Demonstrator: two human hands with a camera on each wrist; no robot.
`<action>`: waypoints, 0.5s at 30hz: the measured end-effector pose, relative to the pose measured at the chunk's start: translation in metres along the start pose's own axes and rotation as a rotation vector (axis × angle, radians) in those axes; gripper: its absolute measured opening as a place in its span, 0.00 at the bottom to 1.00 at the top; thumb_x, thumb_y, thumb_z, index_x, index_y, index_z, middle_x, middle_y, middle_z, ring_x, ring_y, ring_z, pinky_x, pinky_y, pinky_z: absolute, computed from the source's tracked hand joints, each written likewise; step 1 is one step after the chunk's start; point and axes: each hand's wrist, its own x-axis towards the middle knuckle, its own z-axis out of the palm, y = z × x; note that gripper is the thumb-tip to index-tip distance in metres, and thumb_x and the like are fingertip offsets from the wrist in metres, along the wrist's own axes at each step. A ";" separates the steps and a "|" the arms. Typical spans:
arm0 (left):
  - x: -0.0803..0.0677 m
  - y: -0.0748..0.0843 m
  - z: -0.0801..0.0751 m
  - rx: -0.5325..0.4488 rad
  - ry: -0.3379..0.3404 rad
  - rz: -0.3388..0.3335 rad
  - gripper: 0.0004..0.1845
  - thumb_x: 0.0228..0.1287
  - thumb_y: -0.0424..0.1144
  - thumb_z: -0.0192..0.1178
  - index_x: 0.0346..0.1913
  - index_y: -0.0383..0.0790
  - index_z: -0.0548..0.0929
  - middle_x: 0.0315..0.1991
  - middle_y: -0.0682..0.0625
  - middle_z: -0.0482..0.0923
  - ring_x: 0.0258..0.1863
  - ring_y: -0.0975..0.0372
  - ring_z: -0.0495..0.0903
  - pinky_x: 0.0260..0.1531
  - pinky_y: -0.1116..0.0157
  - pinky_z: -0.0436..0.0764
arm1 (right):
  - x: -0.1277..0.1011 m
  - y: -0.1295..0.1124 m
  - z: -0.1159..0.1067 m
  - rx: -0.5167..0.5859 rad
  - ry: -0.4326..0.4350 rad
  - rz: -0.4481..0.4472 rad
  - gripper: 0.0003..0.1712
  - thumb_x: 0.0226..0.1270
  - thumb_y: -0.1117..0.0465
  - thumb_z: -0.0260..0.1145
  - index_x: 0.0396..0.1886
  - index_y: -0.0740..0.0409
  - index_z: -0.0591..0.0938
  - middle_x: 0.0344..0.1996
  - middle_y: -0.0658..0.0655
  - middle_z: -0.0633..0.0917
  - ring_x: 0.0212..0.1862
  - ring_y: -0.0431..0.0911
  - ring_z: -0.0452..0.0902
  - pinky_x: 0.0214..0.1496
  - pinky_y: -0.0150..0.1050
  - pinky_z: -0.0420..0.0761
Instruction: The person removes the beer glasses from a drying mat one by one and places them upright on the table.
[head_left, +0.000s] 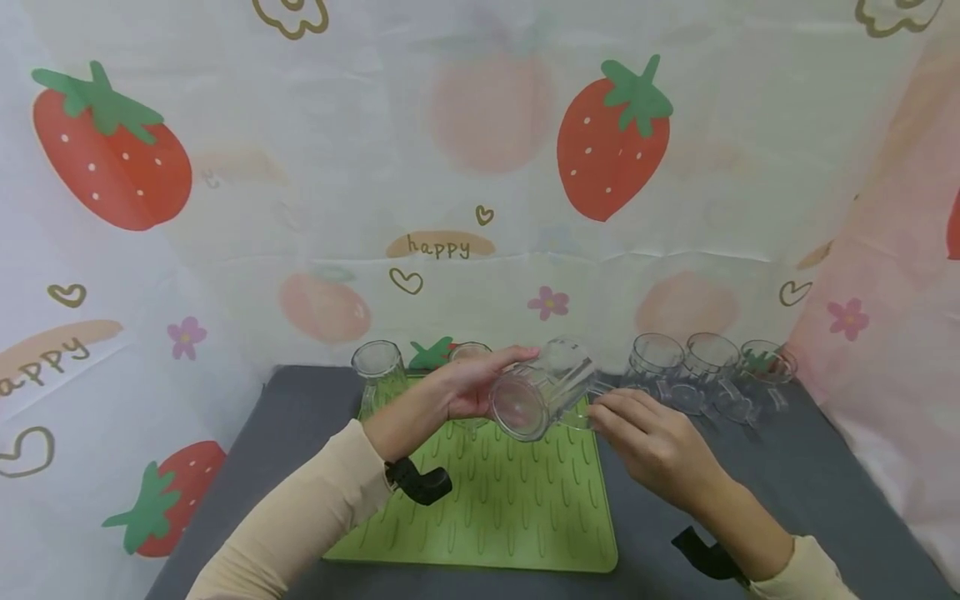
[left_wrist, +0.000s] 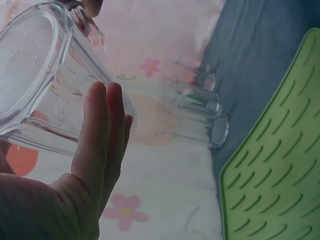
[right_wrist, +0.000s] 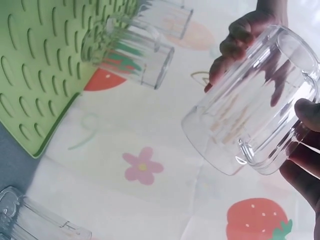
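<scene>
A clear glass mug [head_left: 542, 390] is held tilted on its side above the far part of a green ribbed mat [head_left: 487, 517]. My left hand [head_left: 480, 383] grips its body from the left, fingers [left_wrist: 102, 130] along the wall of the mug [left_wrist: 45, 85]. My right hand [head_left: 611, 414] holds the mug's other end, near the handle; its fingers [right_wrist: 302, 165] curl at the edge of the mug [right_wrist: 255, 105]. The left hand's fingers [right_wrist: 240, 40] show behind the glass.
Two clear glasses [head_left: 377, 368] [head_left: 470, 352] stand at the mat's far edge. Three more mugs [head_left: 654, 360] [head_left: 708, 358] [head_left: 765, 364] stand on the grey tabletop [head_left: 825, 483] to the right. A strawberry-print cloth [head_left: 480, 167] hangs behind and at both sides.
</scene>
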 end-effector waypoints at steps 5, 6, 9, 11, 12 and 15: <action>-0.002 -0.004 0.002 -0.060 0.020 0.063 0.21 0.71 0.52 0.53 0.54 0.38 0.75 0.34 0.49 0.83 0.31 0.60 0.86 0.35 0.59 0.87 | -0.001 0.002 -0.001 0.037 0.001 0.044 0.18 0.77 0.58 0.54 0.37 0.62 0.87 0.35 0.57 0.86 0.40 0.51 0.82 0.36 0.38 0.83; -0.002 -0.005 0.003 -0.068 0.022 0.079 0.22 0.71 0.51 0.53 0.56 0.36 0.75 0.35 0.49 0.83 0.31 0.61 0.86 0.35 0.60 0.87 | -0.002 0.002 -0.002 0.041 -0.006 0.057 0.18 0.77 0.57 0.54 0.38 0.62 0.87 0.35 0.57 0.86 0.40 0.51 0.82 0.36 0.38 0.83; -0.003 -0.010 0.004 -0.080 0.026 0.137 0.25 0.73 0.49 0.52 0.63 0.34 0.72 0.43 0.48 0.83 0.34 0.62 0.86 0.36 0.61 0.87 | -0.003 0.002 -0.004 0.048 -0.029 0.092 0.19 0.77 0.56 0.53 0.38 0.61 0.87 0.36 0.58 0.86 0.42 0.52 0.81 0.37 0.40 0.83; -0.004 -0.013 0.005 -0.086 0.034 0.174 0.26 0.74 0.47 0.52 0.66 0.33 0.70 0.51 0.42 0.81 0.35 0.62 0.86 0.38 0.61 0.87 | -0.003 0.002 -0.005 0.049 -0.048 0.112 0.20 0.78 0.55 0.52 0.38 0.61 0.87 0.37 0.58 0.85 0.44 0.53 0.81 0.38 0.40 0.83; -0.005 -0.015 0.005 -0.087 0.041 0.189 0.26 0.74 0.46 0.51 0.67 0.33 0.69 0.55 0.40 0.79 0.36 0.62 0.86 0.38 0.61 0.87 | -0.004 0.002 -0.005 0.052 -0.056 0.121 0.20 0.78 0.54 0.52 0.39 0.61 0.87 0.38 0.59 0.85 0.45 0.53 0.81 0.38 0.41 0.83; -0.006 -0.019 0.006 -0.086 0.074 0.236 0.25 0.74 0.44 0.52 0.67 0.33 0.70 0.63 0.36 0.73 0.38 0.63 0.86 0.40 0.63 0.87 | -0.004 0.002 -0.006 0.058 -0.067 0.137 0.21 0.78 0.53 0.51 0.39 0.61 0.87 0.40 0.60 0.85 0.47 0.54 0.80 0.38 0.42 0.83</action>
